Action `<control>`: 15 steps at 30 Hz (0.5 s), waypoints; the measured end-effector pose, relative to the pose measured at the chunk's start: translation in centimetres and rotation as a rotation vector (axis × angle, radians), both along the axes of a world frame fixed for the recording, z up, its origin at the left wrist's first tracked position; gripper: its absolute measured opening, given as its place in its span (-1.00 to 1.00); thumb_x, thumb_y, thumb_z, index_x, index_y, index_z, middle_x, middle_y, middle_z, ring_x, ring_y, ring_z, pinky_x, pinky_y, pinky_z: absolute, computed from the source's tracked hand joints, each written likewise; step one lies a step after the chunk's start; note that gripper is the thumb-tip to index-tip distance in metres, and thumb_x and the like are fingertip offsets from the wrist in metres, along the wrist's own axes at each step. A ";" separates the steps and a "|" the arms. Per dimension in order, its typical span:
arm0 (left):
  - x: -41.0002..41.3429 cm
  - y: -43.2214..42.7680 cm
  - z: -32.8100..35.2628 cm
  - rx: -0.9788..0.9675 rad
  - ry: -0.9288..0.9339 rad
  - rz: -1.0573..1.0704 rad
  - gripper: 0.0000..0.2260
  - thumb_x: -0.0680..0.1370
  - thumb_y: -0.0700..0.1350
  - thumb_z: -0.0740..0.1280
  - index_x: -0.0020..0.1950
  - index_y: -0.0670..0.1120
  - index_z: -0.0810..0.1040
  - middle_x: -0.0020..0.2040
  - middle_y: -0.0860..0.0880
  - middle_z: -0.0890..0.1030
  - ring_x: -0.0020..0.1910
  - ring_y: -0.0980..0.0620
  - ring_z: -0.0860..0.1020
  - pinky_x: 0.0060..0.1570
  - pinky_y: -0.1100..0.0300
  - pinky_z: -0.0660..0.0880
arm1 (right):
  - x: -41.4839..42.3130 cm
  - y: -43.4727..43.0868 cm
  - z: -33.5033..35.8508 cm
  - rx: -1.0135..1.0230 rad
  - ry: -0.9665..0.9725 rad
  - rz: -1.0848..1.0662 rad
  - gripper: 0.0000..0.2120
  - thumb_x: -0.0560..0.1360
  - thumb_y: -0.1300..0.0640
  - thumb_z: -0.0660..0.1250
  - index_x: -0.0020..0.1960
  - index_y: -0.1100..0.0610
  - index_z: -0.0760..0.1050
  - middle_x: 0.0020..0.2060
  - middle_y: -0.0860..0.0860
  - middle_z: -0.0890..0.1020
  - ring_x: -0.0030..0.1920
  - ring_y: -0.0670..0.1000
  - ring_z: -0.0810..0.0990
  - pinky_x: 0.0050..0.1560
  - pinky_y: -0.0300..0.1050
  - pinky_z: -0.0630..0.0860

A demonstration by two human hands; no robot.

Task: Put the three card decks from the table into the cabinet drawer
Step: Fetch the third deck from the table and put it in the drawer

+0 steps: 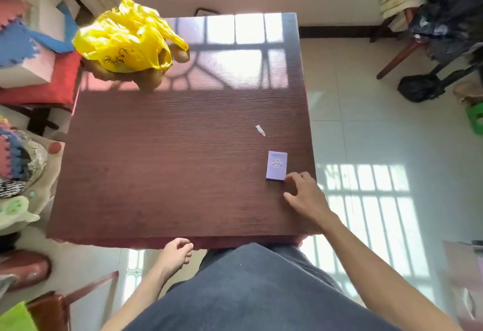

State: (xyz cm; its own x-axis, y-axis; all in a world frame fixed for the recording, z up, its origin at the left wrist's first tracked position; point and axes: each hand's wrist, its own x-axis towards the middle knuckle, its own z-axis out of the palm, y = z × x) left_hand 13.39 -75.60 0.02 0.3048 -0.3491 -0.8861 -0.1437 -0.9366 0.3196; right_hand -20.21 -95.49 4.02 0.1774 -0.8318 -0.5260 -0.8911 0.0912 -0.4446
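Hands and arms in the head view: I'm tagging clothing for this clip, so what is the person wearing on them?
Nothing shows on either one. The right hand and left hand are bare, without gloves, rings or a watch. Both forearms are uncovered as far as the frame shows; no sleeve is visible. Between them lies dark grey-blue fabric clothing.

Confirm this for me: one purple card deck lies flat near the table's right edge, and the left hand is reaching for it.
Wrong hand. In the head view the right hand reaches for the purple card deck, fingertips at its near corner. The left hand hangs empty below the table edge. The rest is right.
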 end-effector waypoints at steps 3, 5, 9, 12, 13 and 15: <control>0.6 -0.4 0.2 -0.025 0.002 0.048 -0.87 0.59 -0.19 0.30 0.08 -0.21 0.55 -0.27 -0.08 0.56 -0.47 0.09 0.45 -0.51 0.32 0.29 | 2.5 -3.3 -0.4 -0.092 0.150 0.188 -0.32 0.39 0.06 0.45 0.48 -0.05 0.36 0.44 0.06 0.35 0.36 0.16 0.40 0.25 0.07 0.43; 0.5 -0.7 0.5 -0.047 0.013 0.068 -0.90 0.59 -0.18 0.30 0.04 -0.18 0.56 -0.25 -0.08 0.56 -0.45 0.11 0.46 -0.52 0.35 0.31 | 3.5 -4.7 -0.8 -0.075 0.243 0.314 -0.16 0.38 0.06 0.47 0.58 -0.13 0.20 0.58 0.07 0.18 0.51 0.18 0.24 0.33 0.11 0.37; 0.0 -0.5 0.8 -0.071 0.018 0.106 -0.94 0.59 -0.21 0.30 0.03 -0.17 0.54 -0.23 -0.08 0.56 -0.38 0.10 0.48 -0.57 0.41 0.35 | 4.4 -5.9 -1.6 -0.053 0.323 0.404 -0.12 0.42 0.10 0.47 0.61 -0.16 0.11 0.61 0.05 0.13 0.58 0.14 0.11 0.43 0.15 0.28; -0.4 0.2 1.0 -0.065 0.005 0.098 -0.90 0.59 -0.21 0.29 0.07 -0.19 0.54 -0.22 -0.10 0.56 -0.40 0.09 0.47 -0.56 0.40 0.35 | 4.4 -5.9 -2.1 -0.078 0.319 0.387 -0.16 0.43 0.14 0.45 0.60 -0.14 0.15 0.57 0.05 0.21 0.55 0.15 0.16 0.40 0.14 0.30; -0.5 0.4 1.0 -0.066 0.004 0.095 -0.89 0.60 -0.21 0.29 0.09 -0.21 0.54 -0.23 -0.10 0.56 -0.41 0.09 0.46 -0.55 0.41 0.35 | 4.4 -5.9 -2.3 -0.087 0.314 0.385 -0.17 0.43 0.14 0.45 0.60 -0.13 0.16 0.55 0.05 0.23 0.54 0.15 0.18 0.39 0.14 0.31; -0.7 0.7 1.4 -0.073 -0.005 0.089 -0.89 0.60 -0.24 0.28 0.10 -0.23 0.52 -0.23 -0.09 0.54 -0.39 0.09 0.45 -0.55 0.44 0.34 | 4.2 -6.0 -2.6 -0.102 0.300 0.383 -0.17 0.42 0.12 0.46 0.59 -0.12 0.17 0.51 0.05 0.27 0.51 0.16 0.22 0.36 0.13 0.34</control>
State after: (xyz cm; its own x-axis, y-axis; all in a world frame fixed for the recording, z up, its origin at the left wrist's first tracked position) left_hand 12.73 -74.88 1.39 0.3415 -0.3844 -0.8577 -0.0628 -0.9198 0.3873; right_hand -15.97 -101.54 1.40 0.3337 -0.7862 -0.5202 -0.9421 -0.2983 -0.1535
